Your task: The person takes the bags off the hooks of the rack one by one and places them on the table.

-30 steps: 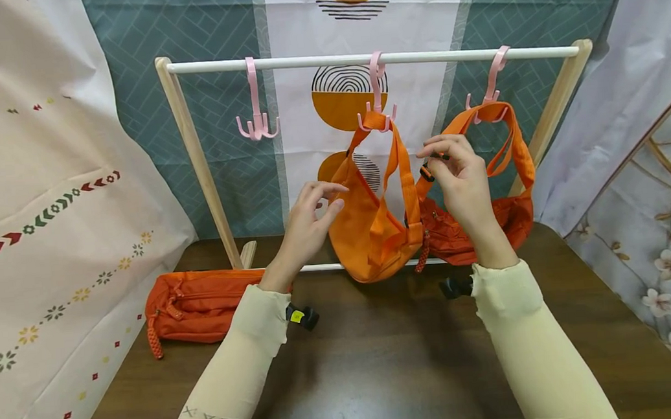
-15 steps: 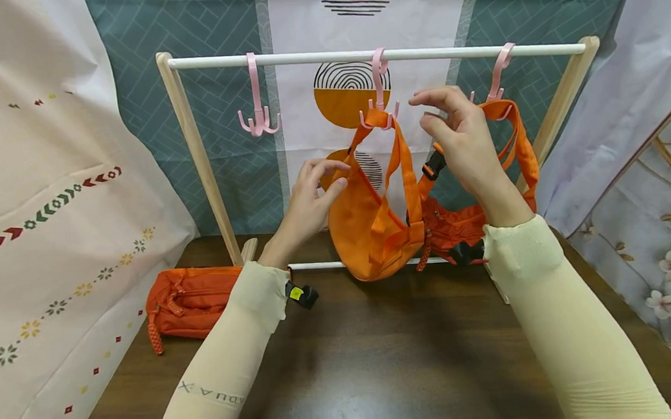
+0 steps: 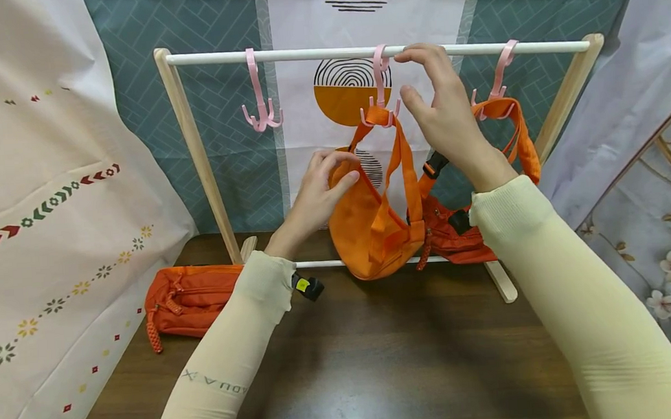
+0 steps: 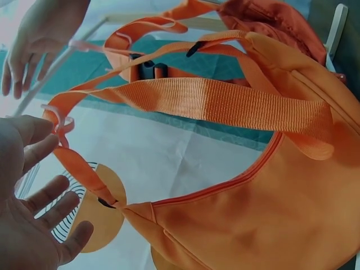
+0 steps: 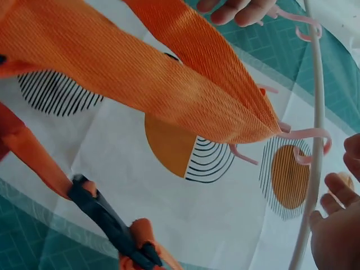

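Observation:
A light orange sling bag (image 3: 363, 227) hangs by its strap from the middle pink hook (image 3: 380, 80). My left hand (image 3: 319, 194) is at the bag's left side, fingers parted and holding nothing; in the left wrist view its fingers (image 4: 56, 208) lie beside the strap. My right hand (image 3: 452, 117) is raised to the right of that hook, its fingertips overlapping the white rod (image 3: 313, 54) in the head view. Nothing is between its thumb and fingers in the right wrist view. Behind my right forearm a red-orange waist bag (image 3: 454, 240) hangs from the right pink hook (image 3: 501, 71).
Another red-orange waist bag (image 3: 192, 300) lies on the brown table (image 3: 381, 362) at the left. The left pink hook (image 3: 259, 98) carries nothing. Wooden uprights (image 3: 198, 154) hold the rod at both ends. A black buckle (image 3: 434, 165) dangles between the two hanging bags.
My right hand has left the black buckle and strap of the right bag and risen up and left to the rod. My left hand has shifted slightly up and right.

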The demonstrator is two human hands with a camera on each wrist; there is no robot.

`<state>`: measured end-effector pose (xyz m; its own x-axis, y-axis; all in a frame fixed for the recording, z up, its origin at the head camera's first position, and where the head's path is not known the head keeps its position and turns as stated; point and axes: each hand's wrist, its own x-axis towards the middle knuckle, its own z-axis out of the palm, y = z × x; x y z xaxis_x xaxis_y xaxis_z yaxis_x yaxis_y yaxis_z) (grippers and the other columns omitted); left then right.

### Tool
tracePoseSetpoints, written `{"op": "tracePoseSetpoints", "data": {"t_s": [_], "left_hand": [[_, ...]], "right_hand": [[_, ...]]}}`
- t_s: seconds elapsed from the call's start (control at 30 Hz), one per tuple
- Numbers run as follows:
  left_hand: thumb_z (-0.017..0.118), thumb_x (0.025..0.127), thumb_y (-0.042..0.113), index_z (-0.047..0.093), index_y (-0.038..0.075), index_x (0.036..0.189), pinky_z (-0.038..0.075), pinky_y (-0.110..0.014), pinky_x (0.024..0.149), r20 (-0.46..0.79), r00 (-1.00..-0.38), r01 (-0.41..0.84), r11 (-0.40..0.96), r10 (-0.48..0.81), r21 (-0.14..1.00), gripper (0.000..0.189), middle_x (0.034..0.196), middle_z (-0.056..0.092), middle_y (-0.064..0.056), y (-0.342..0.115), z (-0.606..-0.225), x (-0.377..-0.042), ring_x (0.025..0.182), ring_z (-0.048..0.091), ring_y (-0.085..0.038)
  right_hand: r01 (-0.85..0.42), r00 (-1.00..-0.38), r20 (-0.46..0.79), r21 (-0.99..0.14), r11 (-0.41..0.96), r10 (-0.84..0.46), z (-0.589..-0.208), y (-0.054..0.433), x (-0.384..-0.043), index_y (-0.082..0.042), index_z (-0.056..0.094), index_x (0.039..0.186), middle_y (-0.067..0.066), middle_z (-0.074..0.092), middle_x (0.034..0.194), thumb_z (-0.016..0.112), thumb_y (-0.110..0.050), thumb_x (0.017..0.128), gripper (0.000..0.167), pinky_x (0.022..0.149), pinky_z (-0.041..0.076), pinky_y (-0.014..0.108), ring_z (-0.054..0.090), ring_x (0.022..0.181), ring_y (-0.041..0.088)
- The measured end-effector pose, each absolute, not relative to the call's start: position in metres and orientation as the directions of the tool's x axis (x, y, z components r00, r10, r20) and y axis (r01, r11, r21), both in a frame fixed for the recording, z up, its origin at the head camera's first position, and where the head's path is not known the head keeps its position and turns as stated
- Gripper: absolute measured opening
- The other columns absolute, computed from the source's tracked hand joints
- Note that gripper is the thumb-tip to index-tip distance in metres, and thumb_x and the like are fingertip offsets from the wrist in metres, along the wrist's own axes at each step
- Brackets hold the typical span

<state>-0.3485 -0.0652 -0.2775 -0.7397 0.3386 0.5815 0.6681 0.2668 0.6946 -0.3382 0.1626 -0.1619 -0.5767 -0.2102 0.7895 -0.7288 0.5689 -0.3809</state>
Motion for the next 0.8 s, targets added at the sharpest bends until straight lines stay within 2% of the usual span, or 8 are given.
{"op": "tracePoseSetpoints", "data": {"t_s": [0.13,0.17,0.3,0.4,0.5,0.8], "left_hand": [[0.063,0.106,0.023,0.064,0.004,0.133,0.036,-0.048,0.116,0.587,-0.729,0.677,0.244,0.351,0.695,0.032,0.137,0.047,-0.016,-0.060,-0.275,-0.349,0.132,0.045,-0.034],[0.063,0.106,0.023,0.064,0.004,0.133,0.037,-0.046,0.114,0.587,-0.728,0.678,0.246,0.354,0.693,0.033,0.137,0.048,-0.016,-0.059,-0.274,-0.349,0.130,0.045,-0.033],[0.062,0.106,0.027,0.064,0.009,0.134,0.039,-0.040,0.108,0.581,-0.730,0.677,0.266,0.360,0.686,0.033,0.136,0.048,-0.012,-0.056,-0.270,-0.350,0.126,0.045,-0.026],[0.062,0.106,0.026,0.064,0.011,0.134,0.039,-0.044,0.109,0.577,-0.734,0.673,0.266,0.358,0.690,0.032,0.137,0.048,-0.012,-0.053,-0.267,-0.351,0.125,0.045,-0.024],[0.062,0.106,0.024,0.064,0.011,0.134,0.038,-0.051,0.112,0.581,-0.732,0.675,0.260,0.355,0.691,0.031,0.137,0.047,-0.014,-0.051,-0.263,-0.354,0.126,0.045,-0.026],[0.060,0.107,0.021,0.057,0.008,0.134,0.041,-0.040,0.112,0.563,-0.761,0.649,0.343,0.323,0.679,0.031,0.141,0.045,-0.012,-0.050,-0.248,-0.365,0.131,0.045,-0.030]], "right_hand": [[-0.722,-0.557,0.794,-0.319,0.614,-0.243,-0.152,0.161,-0.342,-0.007,0.058,0.144,0.004,0.049,0.151,0.055,-0.008,0.105,0.038,0.118,0.024,0.021,0.040,0.141,0.009],[-0.712,-0.561,0.789,-0.305,0.632,-0.251,-0.150,0.160,-0.343,-0.008,0.057,0.145,0.004,0.049,0.152,0.055,-0.009,0.106,0.039,0.119,0.023,0.021,0.039,0.143,0.009],[-0.664,-0.593,0.752,-0.256,0.703,-0.286,-0.140,0.156,-0.346,-0.012,0.054,0.150,0.002,0.046,0.157,0.056,-0.014,0.107,0.042,0.122,0.015,0.020,0.027,0.153,0.009],[-0.638,-0.614,0.725,-0.224,0.737,-0.311,-0.135,0.152,-0.348,-0.013,0.052,0.153,0.003,0.044,0.160,0.057,-0.019,0.108,0.045,0.123,0.010,0.022,0.017,0.157,0.011],[-0.614,-0.633,0.698,-0.190,0.766,-0.334,-0.131,0.149,-0.352,-0.013,0.050,0.154,0.004,0.042,0.162,0.056,-0.022,0.108,0.047,0.124,0.008,0.025,0.016,0.158,0.013],[-0.552,-0.680,0.641,-0.126,0.824,-0.358,-0.122,0.141,-0.360,-0.015,0.044,0.159,0.004,0.041,0.164,0.051,-0.027,0.110,0.051,0.126,0.004,0.028,0.018,0.158,0.016]]}}
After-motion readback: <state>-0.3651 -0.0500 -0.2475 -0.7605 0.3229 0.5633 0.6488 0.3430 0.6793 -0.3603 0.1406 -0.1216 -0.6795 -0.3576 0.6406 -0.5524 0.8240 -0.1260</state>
